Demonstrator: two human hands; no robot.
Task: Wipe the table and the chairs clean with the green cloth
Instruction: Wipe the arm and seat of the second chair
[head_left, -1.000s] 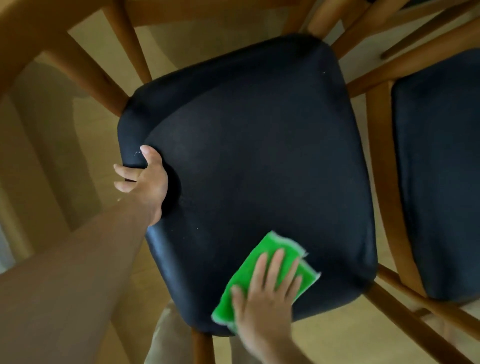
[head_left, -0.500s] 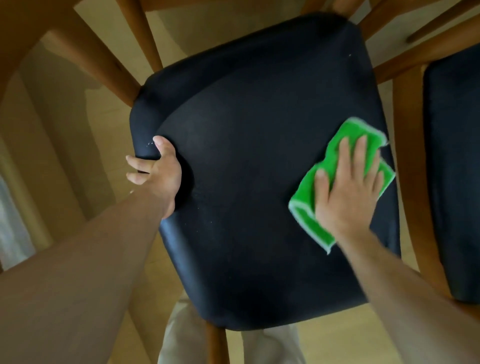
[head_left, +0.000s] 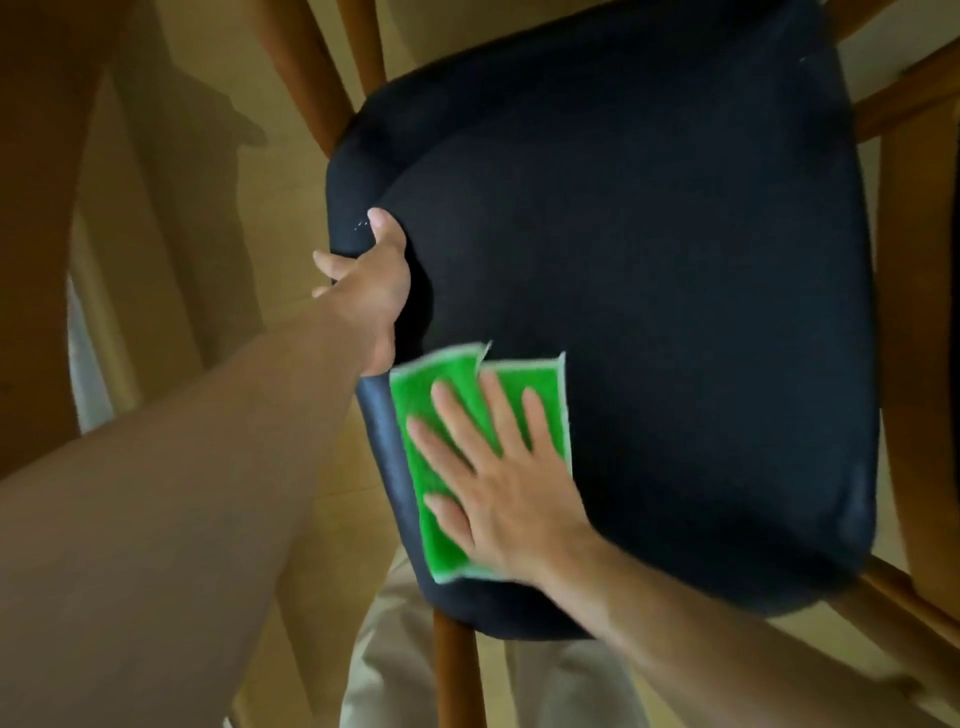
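Note:
A wooden chair with a dark padded seat (head_left: 675, 270) fills the view from above. The green cloth (head_left: 441, 415) lies flat on the seat's near left part. My right hand (head_left: 498, 478) presses on the cloth with straight, spread fingers. My left hand (head_left: 371, 291) grips the seat's left edge, thumb on top and fingers curled under the rim. The cloth's lower right part is hidden under my right palm.
Wooden chair legs and rails (head_left: 322, 78) run around the seat, one leg (head_left: 454, 670) at the near edge. A second chair's wooden frame (head_left: 914, 364) stands at the right. Light wooden floor (head_left: 218, 234) shows on the left, and my pale trousers (head_left: 395, 660) below.
My right hand has swept the cloth from the seat's right side to its near left part, close to my left hand. The left hand keeps its grip on the seat edge.

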